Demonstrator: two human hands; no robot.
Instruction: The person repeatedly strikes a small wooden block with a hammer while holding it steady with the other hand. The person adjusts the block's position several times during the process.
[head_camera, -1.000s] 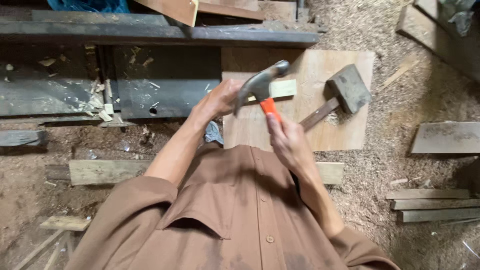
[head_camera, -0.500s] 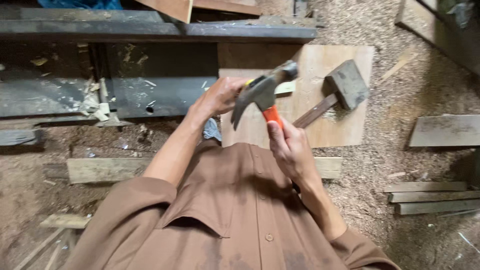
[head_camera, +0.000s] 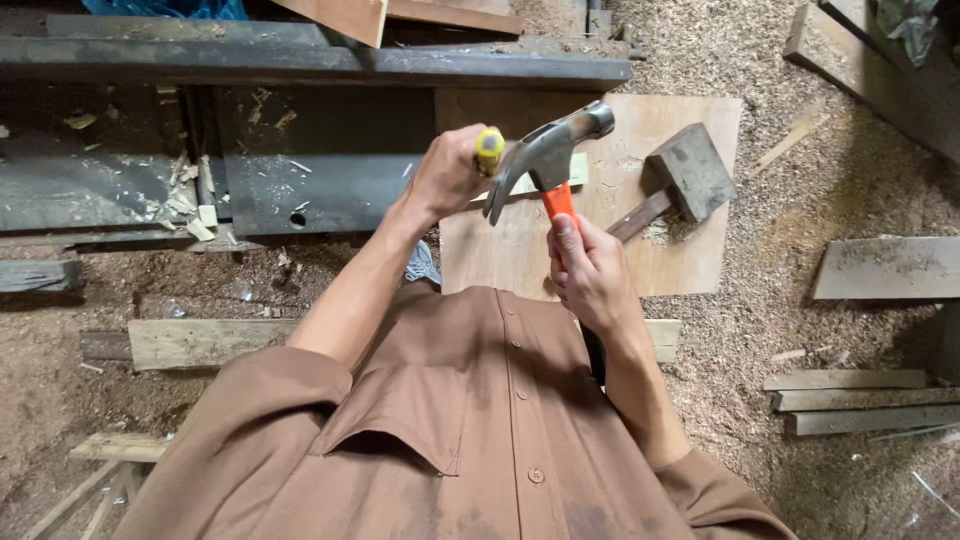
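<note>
while the left hand (head_camera: 447, 172) is staying clenched around a yellow-capped chisel handle (head_camera: 489, 150) over the plywood board (head_camera: 680, 260), the right hand (head_camera: 590, 275) is gripping the orange-handled claw hammer (head_camera: 553, 150). its head is now raised higher than a moment ago, cocked beside the handle, so a blow looks imminent.

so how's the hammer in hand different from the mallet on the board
The claw hammer has a shiny curved metal head and an orange handle; the mallet has a dull, blocky grey head on a plain wooden handle. The hammer is raised in the right hand, while the mallet lies flat and untouched on the plywood board. Both are striking tools.
</note>
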